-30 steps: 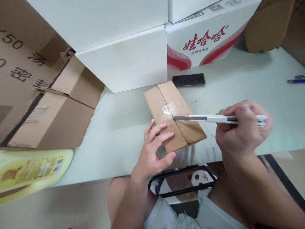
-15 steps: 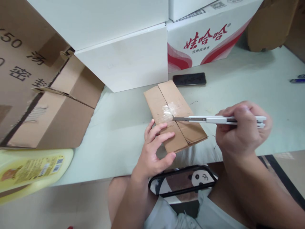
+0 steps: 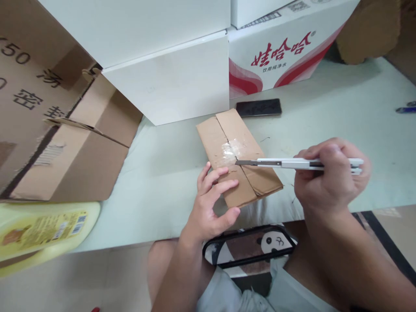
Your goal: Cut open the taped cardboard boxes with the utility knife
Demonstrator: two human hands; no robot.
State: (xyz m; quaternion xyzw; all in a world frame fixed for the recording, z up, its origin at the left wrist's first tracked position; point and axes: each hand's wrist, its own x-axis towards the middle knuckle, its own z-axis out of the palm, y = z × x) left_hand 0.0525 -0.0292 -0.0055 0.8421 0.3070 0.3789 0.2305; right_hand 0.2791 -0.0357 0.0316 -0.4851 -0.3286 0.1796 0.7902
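Note:
A small flat cardboard box lies tilted on the pale green cloth, its middle seam facing up. Clear tape crosses that seam. My left hand grips the box's near left corner, with fingers over the top and side and the thumb at the front edge. In my closed right hand is a white utility knife, blade extended and pointing left. Its tip is at the seam, just below the tape; how deep it sits I cannot tell.
Behind the box lies a black phone, near a white carton with red lettering and white boxes. A large cardboard box and a yellow bottle stand left. A blue pen lies far right.

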